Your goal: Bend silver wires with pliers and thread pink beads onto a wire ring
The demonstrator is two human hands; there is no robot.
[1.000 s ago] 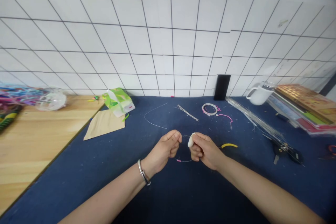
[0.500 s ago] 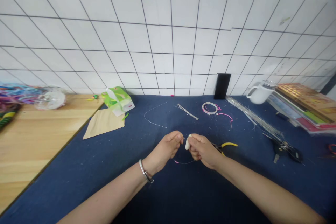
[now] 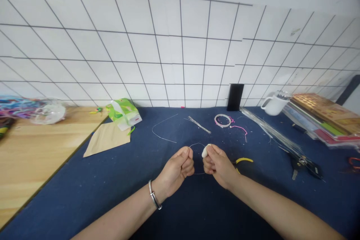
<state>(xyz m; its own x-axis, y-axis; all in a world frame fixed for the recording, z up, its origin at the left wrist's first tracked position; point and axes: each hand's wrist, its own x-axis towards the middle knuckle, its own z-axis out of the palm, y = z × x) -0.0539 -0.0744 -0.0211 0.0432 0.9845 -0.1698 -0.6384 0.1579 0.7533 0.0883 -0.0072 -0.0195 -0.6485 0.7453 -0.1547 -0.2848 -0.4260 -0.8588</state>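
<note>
My left hand, with a silver bangle at its wrist, is closed in a pinch on one end of a thin wire. The wire arches across to my right hand, whose fingers are also closed on it. A small white piece shows at the right fingertips; whether it is held or worn on a finger I cannot tell. Lower down, another stretch of wire runs between both hands. Partly hidden behind my right hand lie yellow-handled pliers.
Beyond my hands are a bent loose wire, a short wire bundle and a ring with pink cord. Long wires, a white mug and stacked books lie right. A green packet and brown paper lie left.
My hands have drawn slightly apart, and the wire between them now bows upward. The pink bit on the lower wire no longer shows. The whole view has shifted a little.
</note>
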